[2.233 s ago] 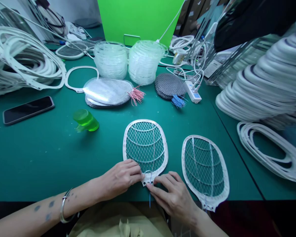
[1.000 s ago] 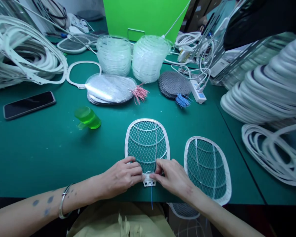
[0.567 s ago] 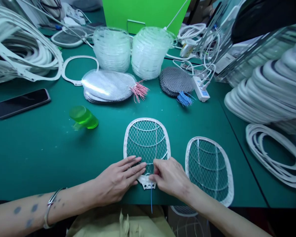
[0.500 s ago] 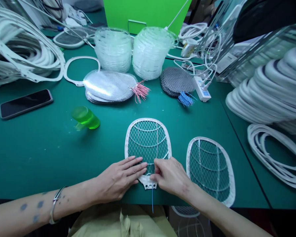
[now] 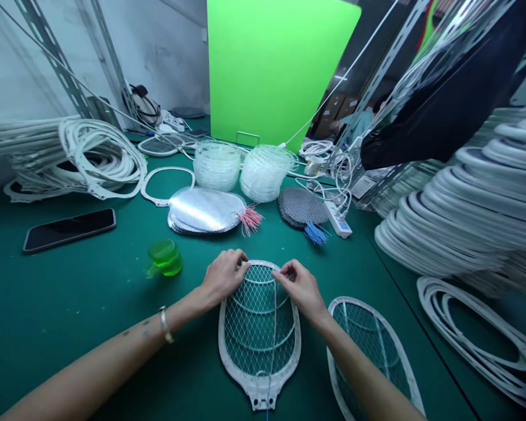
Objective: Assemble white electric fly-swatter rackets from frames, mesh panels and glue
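A white oval fly-swatter racket frame [image 5: 221,333] with a wire mesh [image 5: 259,327] lies on the green table, its handle end toward me. A thin blue wire [image 5: 267,400] trails from that handle end. My left hand [image 5: 222,276] grips the far rim from the left. My right hand [image 5: 297,286] pinches the same rim and mesh from the right. A second meshed racket frame [image 5: 372,345] lies to the right, partly hidden under my right forearm.
Behind the rackets are a silver mesh stack with pink wires [image 5: 204,210], a dark mesh stack with blue wires [image 5: 300,207], and transparent grid stacks [image 5: 217,166]. A phone [image 5: 68,230] and green plastic cup [image 5: 165,258] lie left. White frame stacks [image 5: 464,219] rise right.
My hands have moved from the handle end to the far rim of the racket. The view has tilted up, showing more of the room, and the rackets sit lower in the picture.
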`<state>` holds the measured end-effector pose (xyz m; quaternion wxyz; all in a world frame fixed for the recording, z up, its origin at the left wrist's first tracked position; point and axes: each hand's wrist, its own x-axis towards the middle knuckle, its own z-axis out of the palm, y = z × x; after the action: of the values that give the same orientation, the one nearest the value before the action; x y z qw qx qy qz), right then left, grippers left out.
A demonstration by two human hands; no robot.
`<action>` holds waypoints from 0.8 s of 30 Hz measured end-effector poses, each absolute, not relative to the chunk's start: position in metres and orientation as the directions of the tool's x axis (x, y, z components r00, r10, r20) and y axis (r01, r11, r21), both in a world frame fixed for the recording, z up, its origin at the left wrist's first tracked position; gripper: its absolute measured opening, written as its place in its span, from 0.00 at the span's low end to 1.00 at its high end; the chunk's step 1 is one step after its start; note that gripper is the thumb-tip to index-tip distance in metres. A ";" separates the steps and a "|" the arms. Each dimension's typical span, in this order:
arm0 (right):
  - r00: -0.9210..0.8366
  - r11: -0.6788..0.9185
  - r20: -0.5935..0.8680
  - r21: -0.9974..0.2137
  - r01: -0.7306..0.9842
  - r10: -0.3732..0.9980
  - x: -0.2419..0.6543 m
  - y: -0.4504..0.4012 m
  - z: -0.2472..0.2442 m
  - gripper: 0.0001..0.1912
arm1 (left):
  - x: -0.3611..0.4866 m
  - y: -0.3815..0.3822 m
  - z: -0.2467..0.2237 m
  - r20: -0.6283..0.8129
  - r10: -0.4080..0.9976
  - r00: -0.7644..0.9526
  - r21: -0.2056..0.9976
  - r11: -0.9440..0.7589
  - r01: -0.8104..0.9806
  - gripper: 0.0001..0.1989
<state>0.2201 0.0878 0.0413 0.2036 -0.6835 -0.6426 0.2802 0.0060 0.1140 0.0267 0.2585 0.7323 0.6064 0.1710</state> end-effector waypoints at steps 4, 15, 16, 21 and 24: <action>0.079 -0.197 -0.226 -0.569 0.798 0.971 0.212 0.149 0.023 0.13 | 0.030 0.159 0.017 -0.171 0.972 0.158 0.525 -0.046 0.850 0.09; 0.108 -0.393 -0.511 -0.491 0.777 0.853 0.209 0.196 0.002 0.21 | 0.040 0.202 0.019 -0.344 0.874 0.344 0.423 -0.183 0.888 0.04; 0.111 -0.404 -0.520 -0.494 0.770 0.847 0.209 0.198 -0.001 0.22 | 0.042 0.202 0.018 -0.338 0.871 0.357 0.414 -0.204 0.887 0.03; 0.086 -0.419 -0.552 -0.514 0.748 0.830 0.208 0.202 -0.009 0.23 | 0.047 0.193 0.021 -0.305 0.882 0.359 0.366 -0.239 0.899 0.05; 0.075 -0.399 -0.536 -0.522 0.754 0.841 0.206 0.202 -0.003 0.24 | 0.046 0.184 0.027 -0.274 0.891 0.362 0.346 -0.260 0.901 0.06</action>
<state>0.2065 0.2017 -0.0032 0.0536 -0.7312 -0.5453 0.4063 0.0461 0.1839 0.0266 0.2265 0.7937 0.5645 -0.0116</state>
